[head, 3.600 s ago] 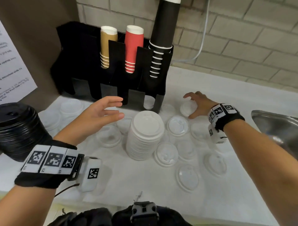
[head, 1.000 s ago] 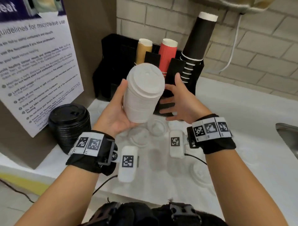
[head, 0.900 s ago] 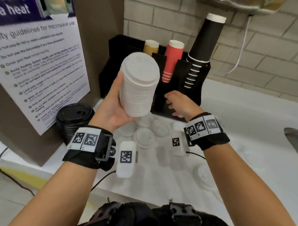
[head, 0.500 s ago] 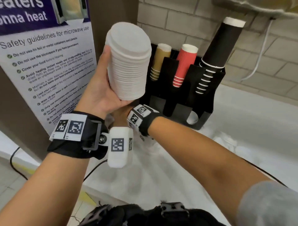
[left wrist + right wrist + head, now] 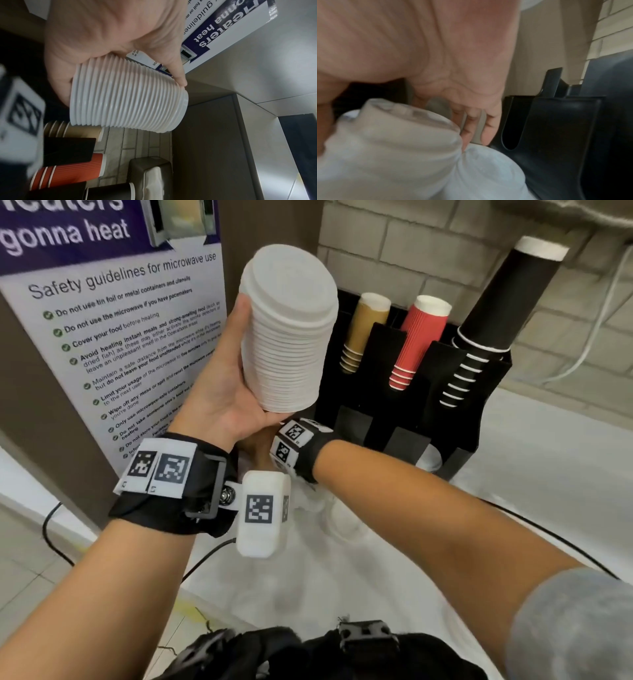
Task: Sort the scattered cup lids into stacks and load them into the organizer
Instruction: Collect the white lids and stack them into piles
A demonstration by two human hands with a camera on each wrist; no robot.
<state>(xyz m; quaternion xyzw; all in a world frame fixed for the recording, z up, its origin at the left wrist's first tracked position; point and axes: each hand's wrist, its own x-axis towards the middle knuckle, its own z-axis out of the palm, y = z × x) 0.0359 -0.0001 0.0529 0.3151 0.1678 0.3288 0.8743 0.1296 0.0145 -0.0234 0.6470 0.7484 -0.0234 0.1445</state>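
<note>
My left hand (image 5: pixel 226 378) is raised in front of the poster and grips a tall stack of white lids (image 5: pixel 287 337), thumb along its side. The left wrist view shows the same ribbed stack (image 5: pixel 126 98) between thumb and fingers (image 5: pixel 178 75). My right hand (image 5: pixel 257 447) reaches across beneath it and is mostly hidden there. In the right wrist view its fingers (image 5: pixel 476 125) point down behind a clear domed lid (image 5: pixel 399 121) on the counter, thumb at the left. The picture is blurred, so a grip cannot be made out. The black organizer (image 5: pixel 407 419) stands just right, with an empty slot (image 5: pixel 511 128).
The organizer holds tan cups (image 5: pixel 363 333), red cups (image 5: pixel 418 344) and a tall black cup stack (image 5: pixel 496 309). A microwave safety poster (image 5: pixel 120 337) covers the panel at left. The white counter (image 5: pixel 531 481) runs right below a brick wall with a hanging cable (image 5: pixel 596 337).
My left hand lifted the white lid stack off the counter and up to the left. My right hand let go of the stack and moved down and left beneath it, toward the clear lids.
</note>
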